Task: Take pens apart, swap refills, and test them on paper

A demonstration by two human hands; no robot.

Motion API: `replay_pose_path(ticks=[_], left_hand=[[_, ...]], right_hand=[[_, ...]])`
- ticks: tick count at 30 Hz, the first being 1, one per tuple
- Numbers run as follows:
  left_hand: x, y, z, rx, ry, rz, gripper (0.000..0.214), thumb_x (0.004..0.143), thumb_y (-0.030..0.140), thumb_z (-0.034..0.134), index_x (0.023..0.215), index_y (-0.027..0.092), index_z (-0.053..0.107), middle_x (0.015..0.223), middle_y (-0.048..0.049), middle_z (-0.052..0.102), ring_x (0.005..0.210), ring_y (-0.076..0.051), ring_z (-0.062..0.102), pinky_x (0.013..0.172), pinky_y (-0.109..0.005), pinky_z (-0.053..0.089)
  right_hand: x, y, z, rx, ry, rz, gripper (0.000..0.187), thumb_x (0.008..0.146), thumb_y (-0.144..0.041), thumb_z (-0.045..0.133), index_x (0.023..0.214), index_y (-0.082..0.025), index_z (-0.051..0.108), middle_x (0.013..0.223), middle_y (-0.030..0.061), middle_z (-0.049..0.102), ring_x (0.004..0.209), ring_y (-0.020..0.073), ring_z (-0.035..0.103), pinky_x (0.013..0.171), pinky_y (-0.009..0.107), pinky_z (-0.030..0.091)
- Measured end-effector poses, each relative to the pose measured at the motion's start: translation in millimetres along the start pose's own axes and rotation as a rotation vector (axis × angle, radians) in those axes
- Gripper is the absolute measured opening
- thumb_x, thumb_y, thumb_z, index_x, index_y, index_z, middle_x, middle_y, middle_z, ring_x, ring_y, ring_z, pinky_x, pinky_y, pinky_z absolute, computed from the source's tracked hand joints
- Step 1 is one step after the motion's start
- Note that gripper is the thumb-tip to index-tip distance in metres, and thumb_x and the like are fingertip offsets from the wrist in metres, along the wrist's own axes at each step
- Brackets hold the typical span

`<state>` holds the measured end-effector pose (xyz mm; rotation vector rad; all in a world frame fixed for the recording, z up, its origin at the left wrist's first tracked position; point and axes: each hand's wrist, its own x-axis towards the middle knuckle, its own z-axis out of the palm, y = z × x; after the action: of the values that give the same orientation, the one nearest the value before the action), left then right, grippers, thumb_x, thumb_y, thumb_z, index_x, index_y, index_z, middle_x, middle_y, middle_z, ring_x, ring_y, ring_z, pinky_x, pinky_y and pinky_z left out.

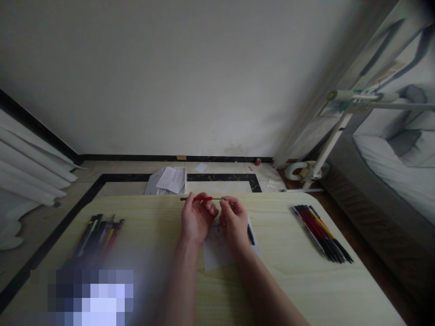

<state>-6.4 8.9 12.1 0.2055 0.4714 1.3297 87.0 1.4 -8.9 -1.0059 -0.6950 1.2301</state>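
My left hand pinches a thin red pen refill with a dark tip, held level above the far part of the wooden table. My right hand is closed on the refill's right end. Both hands hover over a white sheet of paper. A black pen part lies on the paper, just right of my right hand.
A bundle of black, red and yellow pens lies at the table's right. Another group of pens lies at the left. Papers lie on the floor beyond the table. A bed stands at the right.
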Motion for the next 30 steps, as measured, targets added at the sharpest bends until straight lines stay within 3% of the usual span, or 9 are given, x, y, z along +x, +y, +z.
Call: replay_pose_path(ticks=[7, 14, 20, 30], left_hand=[[0.2, -0.4, 0.6, 0.034, -0.004, -0.004, 0.032, 0.080, 0.040, 0.042, 0.075, 0.015, 0.061, 0.054, -0.0016, 0.046, 0.052, -0.014, 0.046, 0.054, -0.028, 0.038], [-3.1, 2.5, 0.6, -0.015, -0.032, -0.011, 0.057, 0.074, 0.059, 0.034, 0.081, 0.011, 0.062, 0.059, -0.0057, 0.049, 0.056, -0.017, 0.047, 0.055, -0.031, 0.040], [-4.0, 2.4, -0.5, -0.031, -0.040, -0.012, 0.067, 0.071, 0.065, 0.030, 0.083, 0.008, 0.063, 0.062, -0.0077, 0.050, 0.058, -0.019, 0.048, 0.056, -0.033, 0.041], [-6.2, 3.4, 2.6, -0.019, -0.034, -0.025, 0.064, 0.074, 0.064, 0.028, 0.083, 0.010, 0.063, 0.061, -0.0069, 0.049, 0.057, -0.018, 0.047, 0.055, -0.034, 0.041]], right_hand=[[-0.4, -2.1, 1.1, 0.063, 0.002, 0.027, 0.017, 0.072, -0.032, 0.062, 0.075, -0.018, 0.053, 0.043, -0.0102, 0.040, 0.033, 0.0038, 0.031, 0.032, 0.016, 0.024], [1.4, -2.3, 0.9, 0.080, 0.019, 0.049, 0.018, 0.072, -0.032, 0.062, 0.072, -0.018, 0.052, 0.042, -0.0108, 0.038, 0.031, 0.0035, 0.028, 0.031, 0.016, 0.022], [2.0, -2.1, 0.9, 0.097, 0.021, 0.061, 0.019, 0.071, -0.032, 0.063, 0.073, -0.018, 0.051, 0.041, -0.0110, 0.038, 0.031, 0.0037, 0.029, 0.031, 0.017, 0.022], [2.6, -2.9, 0.2, 0.085, 0.018, 0.060, 0.021, 0.071, -0.034, 0.063, 0.073, -0.018, 0.050, 0.041, -0.0112, 0.037, 0.031, 0.0033, 0.028, 0.031, 0.016, 0.021]])
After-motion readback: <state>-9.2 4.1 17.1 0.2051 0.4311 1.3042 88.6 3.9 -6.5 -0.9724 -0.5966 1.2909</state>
